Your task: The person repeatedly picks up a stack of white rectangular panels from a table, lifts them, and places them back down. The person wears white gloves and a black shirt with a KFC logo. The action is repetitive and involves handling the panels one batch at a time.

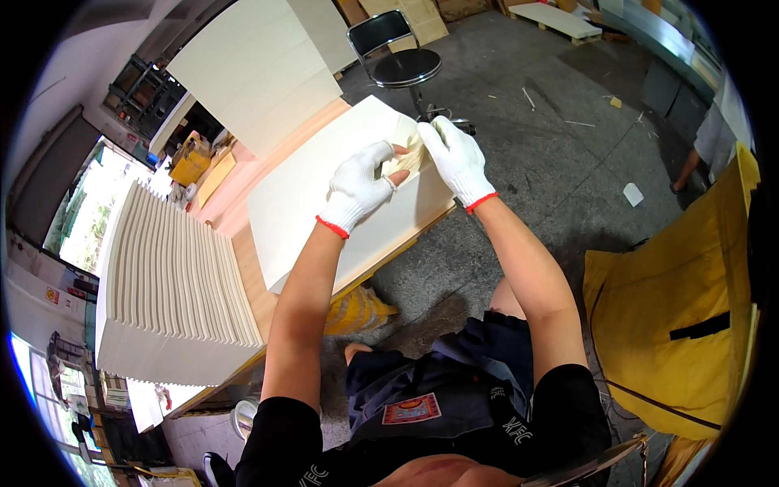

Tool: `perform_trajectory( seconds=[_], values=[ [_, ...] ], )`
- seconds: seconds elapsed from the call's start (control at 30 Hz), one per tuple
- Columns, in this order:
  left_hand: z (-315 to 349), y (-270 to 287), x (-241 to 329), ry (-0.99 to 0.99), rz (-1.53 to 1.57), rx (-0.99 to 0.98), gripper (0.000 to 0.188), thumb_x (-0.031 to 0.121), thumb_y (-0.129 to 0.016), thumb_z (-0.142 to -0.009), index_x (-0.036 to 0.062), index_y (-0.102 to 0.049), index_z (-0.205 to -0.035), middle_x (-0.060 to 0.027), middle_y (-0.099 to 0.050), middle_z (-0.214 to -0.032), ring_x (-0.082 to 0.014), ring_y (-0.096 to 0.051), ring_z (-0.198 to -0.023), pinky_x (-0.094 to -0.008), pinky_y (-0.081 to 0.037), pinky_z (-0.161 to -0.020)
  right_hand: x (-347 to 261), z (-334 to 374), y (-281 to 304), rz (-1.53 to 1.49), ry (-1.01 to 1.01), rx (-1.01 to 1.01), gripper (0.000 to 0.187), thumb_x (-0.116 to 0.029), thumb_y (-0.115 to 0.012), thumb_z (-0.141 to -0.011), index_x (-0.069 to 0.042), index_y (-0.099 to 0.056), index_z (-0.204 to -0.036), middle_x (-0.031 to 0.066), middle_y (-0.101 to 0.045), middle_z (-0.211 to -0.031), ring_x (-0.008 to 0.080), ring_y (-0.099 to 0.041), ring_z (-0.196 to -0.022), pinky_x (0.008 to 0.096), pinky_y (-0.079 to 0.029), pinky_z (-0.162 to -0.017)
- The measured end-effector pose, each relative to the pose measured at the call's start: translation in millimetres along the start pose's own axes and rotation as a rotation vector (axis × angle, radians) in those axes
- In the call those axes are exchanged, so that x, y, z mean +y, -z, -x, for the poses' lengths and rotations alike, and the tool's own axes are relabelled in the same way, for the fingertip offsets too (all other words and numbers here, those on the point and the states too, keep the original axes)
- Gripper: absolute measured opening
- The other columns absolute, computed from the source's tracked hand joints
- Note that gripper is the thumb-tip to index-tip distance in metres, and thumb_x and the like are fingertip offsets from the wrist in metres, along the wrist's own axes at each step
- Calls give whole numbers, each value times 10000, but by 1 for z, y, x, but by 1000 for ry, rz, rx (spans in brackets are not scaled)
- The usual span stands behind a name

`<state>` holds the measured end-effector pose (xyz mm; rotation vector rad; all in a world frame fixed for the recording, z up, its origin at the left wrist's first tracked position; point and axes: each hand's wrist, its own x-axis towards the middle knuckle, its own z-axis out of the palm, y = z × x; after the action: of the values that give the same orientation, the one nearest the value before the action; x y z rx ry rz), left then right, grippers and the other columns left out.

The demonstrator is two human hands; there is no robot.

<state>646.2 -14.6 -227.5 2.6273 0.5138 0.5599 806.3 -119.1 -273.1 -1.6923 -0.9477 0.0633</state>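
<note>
Both my hands wear white gloves with red cuffs. My left hand rests over a stack of white sheets, its bare thumb and forefinger spread apart beside the stack's right corner. At that corner several sheet edges are fanned and look cream-coloured. My right hand is at the outer side of the same corner, its fingers closed together against the sheet edges. Its fingertips are partly hidden, so how many sheets it grips cannot be made out.
A tall fanned stack of white sheets stands left on the wooden table. Large pale boards rise behind. A black stool stands beyond the table. Yellow cloth hangs at right, near another person's arm. Scraps litter the floor.
</note>
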Motion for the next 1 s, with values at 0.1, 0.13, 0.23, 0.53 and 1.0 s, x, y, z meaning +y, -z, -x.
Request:
perform_trajectory(
  seconds=[0.1, 0.13, 0.23, 0.53, 1.0],
  values=[
    [2, 2, 2, -94, 55, 44, 285, 180, -643, -940, 95, -669, -1211, -106, -701, -1011, -209, -665, -860, -339, -526, -798, -4, 1, 3, -30, -26, -22, 517, -564, -463, -971, -78, -634, -949, 192, -685, -837, 385, -674, -824, 473, -490, -735],
    [3, 2, 1, -75, 94, 59, 283, 171, -618, -948, 96, -668, -1216, -110, -701, -1026, -220, -666, -892, -340, -521, -820, -8, 2, 4, -34, -29, -33, 519, -566, -466, -970, -76, -636, -947, 193, -685, -838, 384, -675, -824, 470, -491, -736],
    [2, 1, -3, -31, 122, 46, 288, 166, -594, -951, 104, -668, -1222, -119, -700, -1067, -248, -669, -962, -340, -512, -867, -2, 1, -1, -42, -18, 16, 513, -558, -472, -970, -74, -640, -945, 195, -684, -840, 383, -675, -825, 466, -492, -737],
    [1, 7, 13, 50, -98, -26, 390, 291, -786, -828, 148, -688, -1177, -126, -692, -1066, -264, -670, -982, -365, -522, -861, 2, 3, -3, -61, -2, 42, 479, -527, -481, -977, -76, -638, -952, 189, -682, -836, 388, -671, -829, 462, -493, -734],
    [6, 6, 7, -4, 152, 59, 362, 128, -516, -961, 153, -664, -1291, -64, -590, -788, -148, -548, -707, -291, -486, -720, 7, -11, 40, 721, 550, -145, 405, -507, -573, -931, -109, -629, -886, 123, -675, -784, 323, -678, -778, 448, -530, -710]
  ],
)
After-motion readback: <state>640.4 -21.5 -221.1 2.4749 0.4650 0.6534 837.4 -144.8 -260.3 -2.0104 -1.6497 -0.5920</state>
